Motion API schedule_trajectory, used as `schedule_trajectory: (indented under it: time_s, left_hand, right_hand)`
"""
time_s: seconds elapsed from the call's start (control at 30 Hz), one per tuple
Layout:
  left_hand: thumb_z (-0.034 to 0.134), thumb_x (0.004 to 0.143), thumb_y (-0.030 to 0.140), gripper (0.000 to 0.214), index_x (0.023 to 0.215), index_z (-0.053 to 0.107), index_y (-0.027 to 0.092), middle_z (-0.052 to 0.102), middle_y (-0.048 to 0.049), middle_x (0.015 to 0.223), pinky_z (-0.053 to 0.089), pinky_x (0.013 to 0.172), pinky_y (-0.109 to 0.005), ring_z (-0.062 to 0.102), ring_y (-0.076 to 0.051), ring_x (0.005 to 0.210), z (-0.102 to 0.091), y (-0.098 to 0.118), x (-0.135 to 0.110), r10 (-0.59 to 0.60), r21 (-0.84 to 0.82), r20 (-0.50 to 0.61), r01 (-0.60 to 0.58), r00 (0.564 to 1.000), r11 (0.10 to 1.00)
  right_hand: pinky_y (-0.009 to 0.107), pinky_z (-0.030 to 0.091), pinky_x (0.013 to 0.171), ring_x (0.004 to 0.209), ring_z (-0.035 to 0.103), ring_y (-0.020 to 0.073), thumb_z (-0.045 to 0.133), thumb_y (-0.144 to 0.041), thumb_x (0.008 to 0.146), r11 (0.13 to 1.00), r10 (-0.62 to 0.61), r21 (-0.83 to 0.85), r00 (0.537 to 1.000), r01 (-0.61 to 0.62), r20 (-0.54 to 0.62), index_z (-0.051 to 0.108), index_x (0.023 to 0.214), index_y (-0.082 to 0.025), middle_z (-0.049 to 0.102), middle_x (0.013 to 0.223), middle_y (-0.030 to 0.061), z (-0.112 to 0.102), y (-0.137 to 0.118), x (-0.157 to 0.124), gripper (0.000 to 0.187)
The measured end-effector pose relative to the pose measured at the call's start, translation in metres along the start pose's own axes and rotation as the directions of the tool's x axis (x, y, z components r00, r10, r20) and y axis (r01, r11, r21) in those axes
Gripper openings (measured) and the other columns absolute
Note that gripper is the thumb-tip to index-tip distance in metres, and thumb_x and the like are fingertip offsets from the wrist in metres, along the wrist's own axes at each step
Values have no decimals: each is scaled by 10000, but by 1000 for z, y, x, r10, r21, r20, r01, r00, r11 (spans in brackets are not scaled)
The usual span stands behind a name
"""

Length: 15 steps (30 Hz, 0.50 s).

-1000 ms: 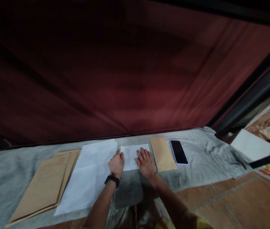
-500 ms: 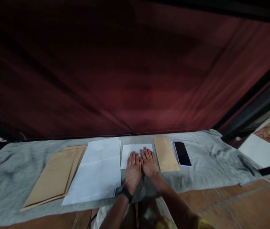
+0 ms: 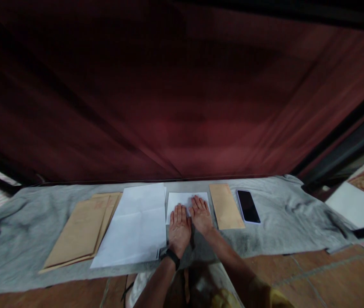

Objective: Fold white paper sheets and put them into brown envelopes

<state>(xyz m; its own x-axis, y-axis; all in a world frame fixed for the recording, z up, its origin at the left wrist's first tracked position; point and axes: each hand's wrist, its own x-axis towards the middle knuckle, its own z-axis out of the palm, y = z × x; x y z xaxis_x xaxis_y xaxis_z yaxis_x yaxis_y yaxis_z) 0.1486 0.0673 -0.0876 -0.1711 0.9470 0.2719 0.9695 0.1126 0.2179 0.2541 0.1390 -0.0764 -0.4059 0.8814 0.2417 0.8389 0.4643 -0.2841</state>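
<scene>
A small folded white sheet [image 3: 182, 199] lies on the grey cloth [image 3: 281, 222] in front of me. My left hand [image 3: 179, 229], a black band on its wrist, lies flat on the sheet's near edge with fingers stretched out. My right hand [image 3: 201, 216] rests flat beside it on the same sheet, fingers spread. The two hands touch side by side. Neither hand holds anything.
A stack of white paper [image 3: 137, 226] lies left of the hands, and brown envelopes [image 3: 82, 231] further left. A single brown envelope [image 3: 225, 206] and a black phone [image 3: 248, 206] lie to the right. A dark red curtain [image 3: 182, 98] hangs behind. Tiled floor [image 3: 313, 278] is nearer.
My left hand moved from the sheet's left edge rightward onto it, next to my right hand. Both hands now press flat side by side. The view shifted slightly.
</scene>
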Motion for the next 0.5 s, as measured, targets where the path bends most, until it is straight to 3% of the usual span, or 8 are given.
schedule_trajectory:
  time_s: [0.2, 0.37, 0.5]
  left_hand:
    - [353, 877, 107, 642, 1503, 476, 184, 476, -114, 1558, 282, 1244, -500, 285, -247, 1525, 5, -5, 0, 22, -41, 56, -19, 998, 999]
    - [354, 922, 141, 582, 1487, 463, 52, 404, -189, 1588, 276, 1248, -495, 274, -271, 1528, 2, -2, 0, 11, -17, 41, -10, 999, 1000]
    - [366, 989, 280, 563, 1499, 441, 53, 434, -193, 1570, 298, 1236, -493, 304, -277, 1519, 1, -1, -1, 5, 10, -13, -5, 1000, 1000]
  right_hand:
    - [430, 305, 1202, 1456, 414, 216, 374, -306, 1069, 973, -222, 74, 974, 218, 37, 539, 1464, -237, 480, 1556, 55, 8, -20, 12, 434]
    - [425, 307, 1207, 1451, 422, 208, 395, -322, 1068, 975, -217, 42, 976, 217, 16, 535, 1467, -230, 482, 1553, 71, 10, -2, 12, 433]
    - [437, 283, 1211, 1468, 395, 229, 410, -335, 1062, 982, -186, -17, 983, 186, 6, 474, 1512, -240, 424, 1595, 70, 8, 20, 11, 464]
